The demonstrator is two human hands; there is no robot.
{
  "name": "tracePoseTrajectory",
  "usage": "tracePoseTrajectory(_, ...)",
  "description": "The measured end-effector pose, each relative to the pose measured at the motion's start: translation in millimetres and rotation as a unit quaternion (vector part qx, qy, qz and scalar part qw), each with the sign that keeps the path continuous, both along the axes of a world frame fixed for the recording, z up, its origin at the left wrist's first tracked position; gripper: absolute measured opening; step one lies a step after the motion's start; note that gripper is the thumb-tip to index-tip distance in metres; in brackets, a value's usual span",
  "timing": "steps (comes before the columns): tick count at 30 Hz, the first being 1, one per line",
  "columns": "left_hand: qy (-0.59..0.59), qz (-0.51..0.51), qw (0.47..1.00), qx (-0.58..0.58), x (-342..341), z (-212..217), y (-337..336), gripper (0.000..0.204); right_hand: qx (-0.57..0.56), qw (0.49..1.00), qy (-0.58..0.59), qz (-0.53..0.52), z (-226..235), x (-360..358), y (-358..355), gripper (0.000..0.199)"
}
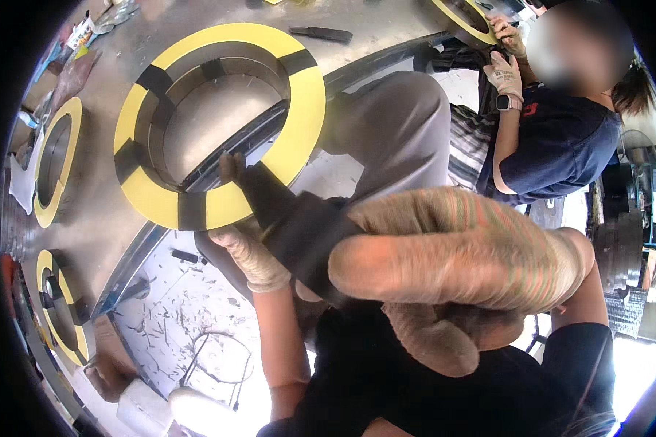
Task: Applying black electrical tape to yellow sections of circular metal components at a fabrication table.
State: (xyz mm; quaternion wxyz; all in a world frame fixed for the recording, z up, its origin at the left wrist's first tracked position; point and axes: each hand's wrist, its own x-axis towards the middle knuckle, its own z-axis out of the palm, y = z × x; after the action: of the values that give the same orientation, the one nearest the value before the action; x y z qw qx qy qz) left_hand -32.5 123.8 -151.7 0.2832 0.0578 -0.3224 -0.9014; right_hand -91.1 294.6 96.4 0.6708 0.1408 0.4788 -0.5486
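Right up against the lens, the right hand (452, 255) in its striped knit glove is filling the middle of the view, fingers (415, 273) clenching round a wide strip of black tape (291, 218). The glove is looming so large that it is blocking most of what lies under it, and the roll, if there is one, is sitting out of sight behind the fist.

The tape is stretching away up and left toward the big yellow ring (219, 124), which is lying flat on the metal desk (109, 218) near its edge, black bands already crossing the yellow at intervals. The left hand (244, 247), also gloved, is sitting just under the ring's near rim, fingers curling against the tape's far end; whether they are pinching it or only pressing it down is hard to make out, since the tape itself is covering them.

Two smaller yellow rings are showing at the left, one (55, 160) bending with the rim of the view, the other (62, 306) lower down and partly cut off. At the top right, another person's gloved hand (504, 73) is resting by a further yellow ring (466, 22), itself clipped by the frame.
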Motion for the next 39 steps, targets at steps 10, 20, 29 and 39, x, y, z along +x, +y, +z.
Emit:
tracePoseTrajectory(10, -0.163, 0.133, 0.964, 0.162, -23, 14, 6, 0.084, 0.009, 0.970, 0.230, 0.074, -153, 52, 22, 0.028)
tracePoseTrajectory(20, -0.122, 0.020, 0.991, -0.047, 5, -14, -7, 0.077, -0.286, 0.752, 0.594, -0.021, -339, -84, -56, 0.047)
tracePoseTrajectory(29, -0.075, -0.009, 0.997, 0.011, -13, -25, -6, 0.073, -0.315, 0.825, 0.464, -0.065, -309, -95, -32, 0.041)
tracePoseTrajectory(39, -0.043, -0.111, 0.983, 0.139, -1, -16, 12, 0.078, -0.341, 0.726, 0.558, 0.211, -121, -131, -37, 0.057)
